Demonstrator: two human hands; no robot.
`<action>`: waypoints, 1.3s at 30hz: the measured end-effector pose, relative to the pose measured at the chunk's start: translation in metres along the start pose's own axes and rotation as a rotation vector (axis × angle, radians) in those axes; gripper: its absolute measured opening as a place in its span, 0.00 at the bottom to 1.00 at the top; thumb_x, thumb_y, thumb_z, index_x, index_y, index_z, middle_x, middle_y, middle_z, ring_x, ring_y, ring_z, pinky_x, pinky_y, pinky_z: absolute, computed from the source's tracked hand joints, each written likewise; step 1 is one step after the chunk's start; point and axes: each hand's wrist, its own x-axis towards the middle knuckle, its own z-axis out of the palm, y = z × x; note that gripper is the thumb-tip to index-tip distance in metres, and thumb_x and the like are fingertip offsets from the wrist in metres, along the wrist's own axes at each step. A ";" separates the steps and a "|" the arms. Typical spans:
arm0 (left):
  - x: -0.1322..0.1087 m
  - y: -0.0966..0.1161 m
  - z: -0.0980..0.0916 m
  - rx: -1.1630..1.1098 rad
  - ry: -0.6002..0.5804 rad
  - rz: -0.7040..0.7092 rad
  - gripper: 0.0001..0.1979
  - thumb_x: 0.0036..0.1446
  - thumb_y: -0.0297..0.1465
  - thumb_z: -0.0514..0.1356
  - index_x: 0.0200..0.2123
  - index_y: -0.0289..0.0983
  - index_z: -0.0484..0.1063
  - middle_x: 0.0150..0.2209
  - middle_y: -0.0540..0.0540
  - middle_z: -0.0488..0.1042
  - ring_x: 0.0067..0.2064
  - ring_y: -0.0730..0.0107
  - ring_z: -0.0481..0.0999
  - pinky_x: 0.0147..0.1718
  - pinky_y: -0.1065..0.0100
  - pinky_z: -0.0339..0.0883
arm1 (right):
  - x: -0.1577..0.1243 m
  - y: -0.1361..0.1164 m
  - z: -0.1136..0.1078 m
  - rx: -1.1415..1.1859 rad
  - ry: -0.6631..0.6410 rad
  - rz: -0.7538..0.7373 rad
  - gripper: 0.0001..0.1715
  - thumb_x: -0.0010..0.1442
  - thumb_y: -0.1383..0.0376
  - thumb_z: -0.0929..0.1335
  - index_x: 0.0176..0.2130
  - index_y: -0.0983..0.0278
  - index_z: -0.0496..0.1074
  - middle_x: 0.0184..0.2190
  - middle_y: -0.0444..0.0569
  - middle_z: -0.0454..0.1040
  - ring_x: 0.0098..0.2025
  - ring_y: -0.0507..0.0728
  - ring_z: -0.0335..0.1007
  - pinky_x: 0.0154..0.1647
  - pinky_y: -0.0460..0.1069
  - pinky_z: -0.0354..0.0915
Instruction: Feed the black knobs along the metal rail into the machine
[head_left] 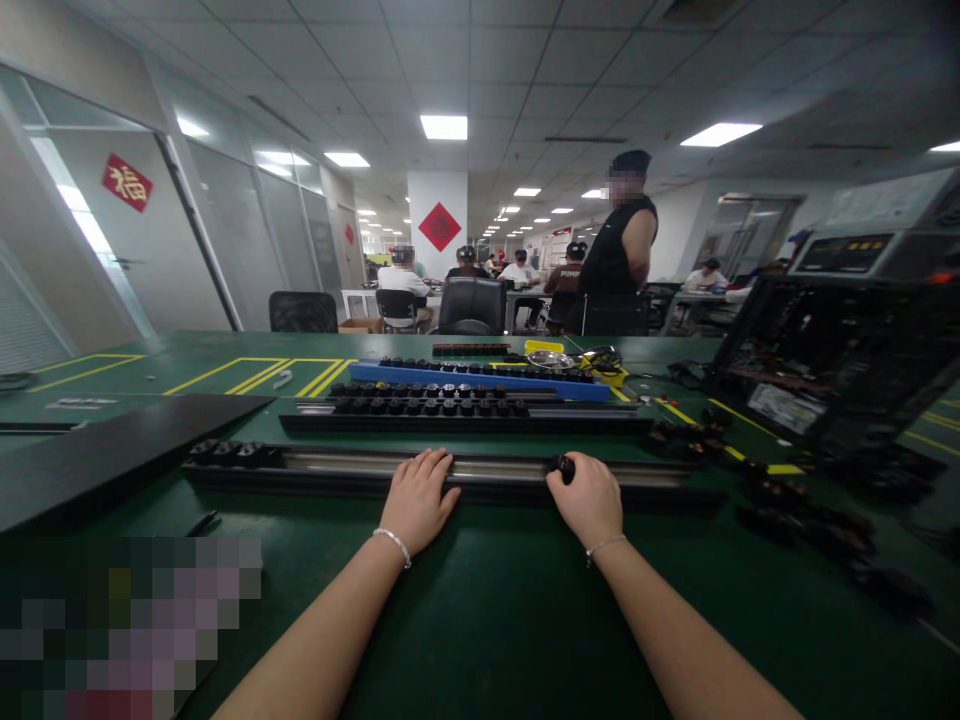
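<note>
Laying the left hand on the near rail, pinching a black piece in the right hand

Has three black pieces seated close together in the left end of the near rail. About midway along that rail, lays the left hand palm down, with fingers loosely together across it and thumb spread away toward the right; cannot see under the palm. Just behind the near rail, has a second rail, roughly parallel to it, with a long row of black pieces in it and a bare right end. Farther behind the near rail, has a blue tray with another line of pieces along it, then a metal dish; cannot make out its contents. Over the right part of the near rail, pinches the black piece between thumb and fingers of the right hand, closed snugly on it; cannot tell its exact contact with the rail. Beyond the near rail's right end, has loose black pieces, blurred, on the green table.
</note>
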 end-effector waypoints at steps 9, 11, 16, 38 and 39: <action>0.001 0.000 -0.002 0.013 -0.015 0.000 0.22 0.59 0.39 0.50 0.55 0.39 0.63 0.58 0.45 0.64 0.59 0.59 0.59 0.56 0.55 0.53 | 0.002 0.005 0.002 -0.025 0.020 -0.006 0.16 0.53 0.62 0.61 0.39 0.66 0.69 0.39 0.54 0.72 0.45 0.59 0.64 0.47 0.52 0.56; 0.001 0.000 -0.002 0.022 -0.008 0.003 0.22 0.58 0.39 0.50 0.55 0.40 0.63 0.58 0.45 0.64 0.59 0.59 0.60 0.56 0.56 0.54 | 0.002 0.006 0.004 -0.031 0.023 -0.013 0.16 0.53 0.61 0.61 0.39 0.66 0.69 0.39 0.53 0.72 0.45 0.59 0.64 0.47 0.52 0.56; 0.000 0.001 -0.001 0.039 0.010 0.009 0.22 0.58 0.39 0.51 0.54 0.40 0.63 0.57 0.45 0.65 0.59 0.59 0.60 0.56 0.56 0.54 | 0.002 0.008 0.006 -0.037 0.044 -0.009 0.15 0.52 0.60 0.61 0.39 0.65 0.68 0.40 0.53 0.72 0.46 0.60 0.63 0.49 0.53 0.54; 0.000 -0.002 0.001 0.030 0.035 0.025 0.21 0.58 0.39 0.51 0.54 0.39 0.64 0.57 0.44 0.65 0.59 0.59 0.61 0.56 0.56 0.54 | 0.007 0.016 -0.002 -0.086 0.032 0.050 0.16 0.52 0.60 0.61 0.37 0.66 0.69 0.37 0.53 0.73 0.44 0.59 0.65 0.48 0.53 0.55; 0.000 -0.002 0.001 0.031 0.035 0.026 0.21 0.58 0.39 0.51 0.54 0.39 0.64 0.57 0.45 0.65 0.59 0.59 0.61 0.55 0.56 0.55 | 0.007 0.017 -0.003 -0.093 0.033 0.054 0.16 0.52 0.60 0.61 0.37 0.66 0.70 0.37 0.53 0.73 0.44 0.59 0.65 0.48 0.53 0.55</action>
